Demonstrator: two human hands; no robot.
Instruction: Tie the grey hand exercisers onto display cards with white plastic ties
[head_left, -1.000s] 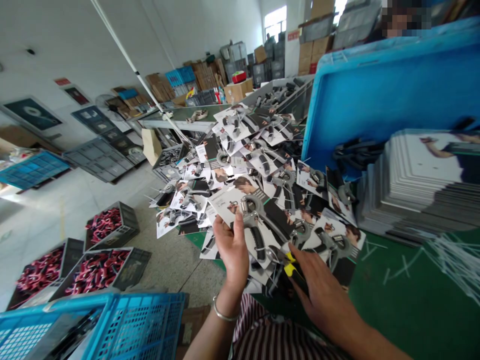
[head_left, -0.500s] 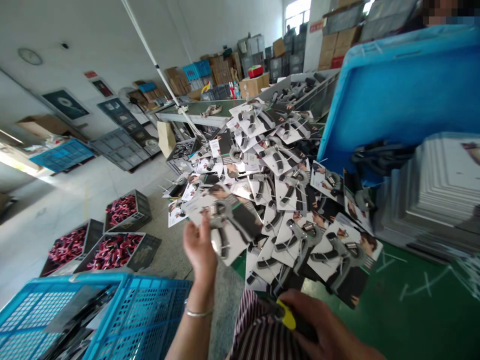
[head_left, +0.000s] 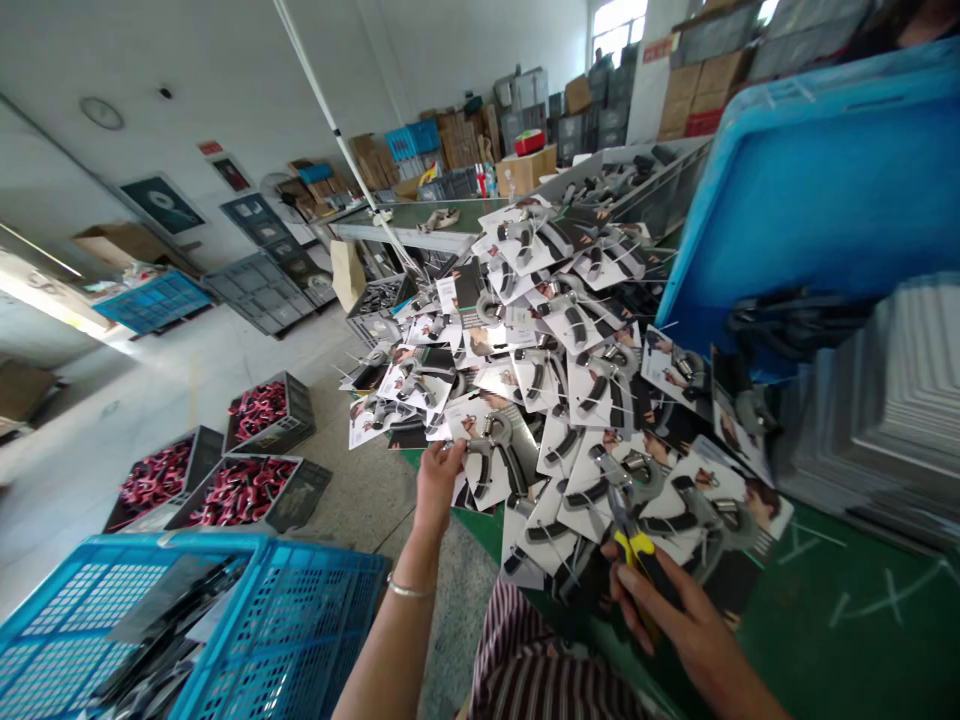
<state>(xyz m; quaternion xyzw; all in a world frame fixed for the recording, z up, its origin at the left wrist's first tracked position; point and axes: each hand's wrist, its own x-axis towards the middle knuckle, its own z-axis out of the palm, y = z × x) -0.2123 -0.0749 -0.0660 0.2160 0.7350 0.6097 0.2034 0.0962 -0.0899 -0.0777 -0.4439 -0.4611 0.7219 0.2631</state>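
Observation:
My left hand [head_left: 437,485] pinches the left edge of a printed card carrying a hand grip strengthener [head_left: 511,462] with grey and black handles. That card rests at the near left side of a large heap of similar cards [head_left: 592,390], many with white ties sticking out. In my right hand [head_left: 664,605] is a pair of pliers [head_left: 636,545] with yellow and black handles. Their jaws point away from me, over the near cards of the heap. Whether the jaws touch a card I cannot tell.
A green tabletop [head_left: 847,640] carries the heap. At right stand a blue bin [head_left: 825,190] and stacked card sheets [head_left: 922,370]. A blue mesh crate [head_left: 315,610] is at lower left, near grey crates of red-handled parts [head_left: 240,490] on the floor. Behind runs a long bench [head_left: 480,215].
My left hand has lowered the carded hand grip strengthener onto the heap's near left side. My right hand has raised the pliers from my lap to above the near cards.

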